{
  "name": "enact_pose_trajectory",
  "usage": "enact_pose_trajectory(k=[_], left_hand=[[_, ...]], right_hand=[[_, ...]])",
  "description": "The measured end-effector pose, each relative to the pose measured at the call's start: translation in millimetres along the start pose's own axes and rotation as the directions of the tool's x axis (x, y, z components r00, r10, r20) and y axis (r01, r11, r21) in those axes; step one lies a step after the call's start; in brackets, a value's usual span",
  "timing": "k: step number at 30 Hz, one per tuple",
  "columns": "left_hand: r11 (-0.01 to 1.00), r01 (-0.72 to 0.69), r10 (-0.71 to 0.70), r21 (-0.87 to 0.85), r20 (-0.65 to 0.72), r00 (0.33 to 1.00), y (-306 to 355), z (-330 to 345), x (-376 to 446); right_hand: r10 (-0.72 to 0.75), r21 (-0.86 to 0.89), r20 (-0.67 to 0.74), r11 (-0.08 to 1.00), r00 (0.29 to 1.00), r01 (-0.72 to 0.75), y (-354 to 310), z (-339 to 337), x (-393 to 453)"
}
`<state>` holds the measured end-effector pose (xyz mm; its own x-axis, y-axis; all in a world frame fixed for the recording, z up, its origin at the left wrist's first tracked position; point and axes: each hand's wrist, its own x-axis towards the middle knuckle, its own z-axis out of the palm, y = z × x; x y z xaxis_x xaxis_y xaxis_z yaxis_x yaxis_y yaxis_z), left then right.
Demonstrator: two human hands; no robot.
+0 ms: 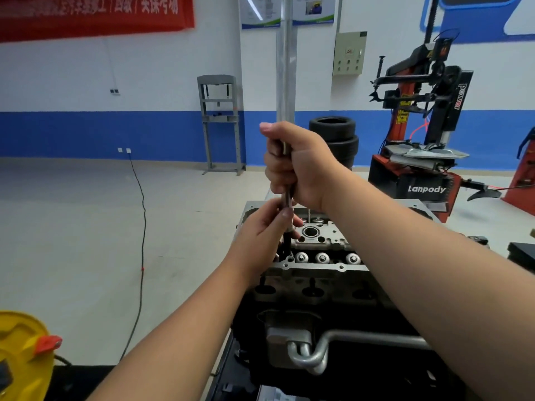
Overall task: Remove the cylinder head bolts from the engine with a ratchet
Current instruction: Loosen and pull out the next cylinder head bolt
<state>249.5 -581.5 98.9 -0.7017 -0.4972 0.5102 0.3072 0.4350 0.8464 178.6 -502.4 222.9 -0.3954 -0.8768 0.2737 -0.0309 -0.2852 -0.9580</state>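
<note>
Right hand [298,163]: fingers wrapped tight round the upper part of the long, slim, polished steel ratchet extension shaft [287,195], thumb up along it. The shaft stands nearly upright. Left hand [262,230]: fingertips [286,212] pinch the same shaft lower down, just above where a dark socket or bolt shank [286,241] runs into the grey cast-aluminium cylinder head [324,241]. We cannot tell whether the ratchet head itself sits inside the right fist; it is hidden.

Handling, as we judge it: the shaft is stiff, smooth and probably oily, so it could slip when twisted. The upper fist should carry the turning and the lower pinch should keep the shaft plumb over the bolt. Head bolts are long and heavy for their width; a freed one should be lifted straight up, taken by the shank below the socket.

The head sits on the dark engine block [304,296] in front of us, its near row of round silver valve caps [322,258] just beside the working hole. The near flange of the head is thin and drilled, an edge for knuckles to catch.

Room: open pale floor to the left, a black cable [142,227] trailing across it. A red tyre changer [419,169] and stacked black tyres [333,137] stand well behind, a yellow drum [20,351] at lower left. Overhead is free for a straight lift.
</note>
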Motion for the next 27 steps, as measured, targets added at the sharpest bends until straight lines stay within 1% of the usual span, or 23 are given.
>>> enact_pose_trajectory(k=[1,2,3,4,5,6,7,8,9,10,11,12,13,14,15,16,17,19,21,23,24,26,27], left_hand=[[1.000,0.002,-0.002,0.012,0.002,1.000,-0.7,0.2,0.3],[1.000,0.003,-0.003,0.019,-0.004,1.000,-1.2,0.6,0.5],[1.000,-0.004,0.004,0.021,-0.011,1.000,-1.1,0.8,1.0],[1.000,-0.007,0.007,0.021,-0.018,1.000,1.9,0.8,1.3],[0.999,-0.018,0.018,0.032,-0.025,1.000,4.0,0.6,1.5],[0.999,-0.028,0.029,0.043,-0.033,0.999,4.9,0.5,1.6],[0.999,-0.026,0.028,0.046,-0.046,0.999,3.6,0.5,2.7],[0.999,-0.011,0.013,0.032,-0.065,0.998,2.5,0.2,3.2],[1.000,-0.002,0.004,0.016,-0.092,0.996,-0.2,-0.4,4.3],[1.000,-0.003,0.002,-0.001,-0.113,0.994,-2.3,-1.1,4.6],[1.000,-0.008,0.005,-0.023,-0.119,0.993,-5.2,-1.9,4.8],[0.999,-0.004,-0.001,-0.047,-0.110,0.994,-6.0,-2.7,4.2],[0.997,-0.004,-0.003,-0.076,-0.094,0.996,-6.2,-3.7,4.2],[0.995,-0.003,-0.005,-0.100,-0.076,0.997,-5.5,-4.4,3.9],[0.994,-0.003,-0.004,-0.111,-0.060,0.998,-5.1,-4.5,3.7],[0.994,0.003,-0.008,-0.107,-0.042,0.999,-3.3,-4.1,3.1],[0.997,0.005,-0.007,-0.081,-0.029,1.000,-2.9,-3.3,2.6],[1.000,0.001,-0.001,-0.016,-0.025,1.000,-3.7,-1.4,2.2],[1.000,-0.002,0.002,0.003,-0.031,1.000,-0.4,-1.0,0.8],[1.000,-0.002,0.003,0.012,-0.051,0.999,-0.4,-1.9,0.9],[1.000,0.003,-0.002,0.009,-0.060,0.998,-1.1,-2.2,1.2],[1.000,0.019,-0.019,-0.009,-0.087,0.996,-2.6,-2.1,2.2],[1.000,0.023,-0.024,-0.012,-0.106,0.994,-2.5,-1.6,2.6]], right_hand=[[0.003,0.004,-0.027,1.000,1.000,-0.003,-0.7,-1.3,0.5],[-0.019,-0.014,-0.094,1.000,0.995,0.018,1.1,0.5,0.8],[-0.078,-0.073,-0.189,0.995,0.979,0.065,4.5,5.6,0.1],[-0.172,-0.172,-0.293,0.977,0.941,0.125,9.2,11.9,-1.0],[-0.280,-0.283,-0.381,0.943,0.881,0.177,14.9,18.3,-2.1],[-0.377,-0.366,-0.436,0.904,0.817,0.221,21.1,24.2,-3.0],[-0.438,-0.409,-0.460,0.877,0.773,0.253,25.8,29.3,-3.7],[-0.456,-0.415,-0.467,0.869,0.757,0.268,28.5,32.9,-3.3],[-0.440,-0.397,-0.464,0.879,0.769,0.264,28.2,35.3,-2.4],[-0.395,-0.353,-0.449,0.902,0.801,0.247,25.5,35.6,-0.6],[-0.329,-0.281,-0.415,0.933,0.848,0.225,21.6,33.9,1.7],[-0.247,-0.190,-0.352,0.963,0.903,0.190,17.6,30.1,3.9],[-0.154,-0.105,-0.253,0.986,0.955,0.131,13.7,24.4,5.6],[-0.073,-0.038,-0.135,0.997,0.988,0.068,10.2,17.1,6.7],[-0.026,0.008,-0.039,1.000,0.999,0.026,8.0,9.2,7.1],[-0.012,0.038,0.016,0.999,1.000,0.012,7.0,2.0,6.8],[-0.018,0.060,0.038,0.998,0.999,0.015,6.4,-3.6,6.0],[-0.040,0.089,0.021,0.995,0.999,0.038,7.4,-8.6,3.7],[-0.053,0.102,-0.021,0.993,0.998,0.055,9.8,-5.4,1.8],[-0.069,0.093,-0.130,0.992,0.989,0.081,11.5,2.6,0.0],[-0.104,0.043,-0.220,0.992,0.970,0.116,12.8,8.3,-1.3],[-0.226,-0.155,-0.390,0.972,0.893,0.178,18.7,21.0,-5.2],[-0.273,-0.221,-0.431,0.956,0.860,0.193,22.7,27.3,-7.1]])
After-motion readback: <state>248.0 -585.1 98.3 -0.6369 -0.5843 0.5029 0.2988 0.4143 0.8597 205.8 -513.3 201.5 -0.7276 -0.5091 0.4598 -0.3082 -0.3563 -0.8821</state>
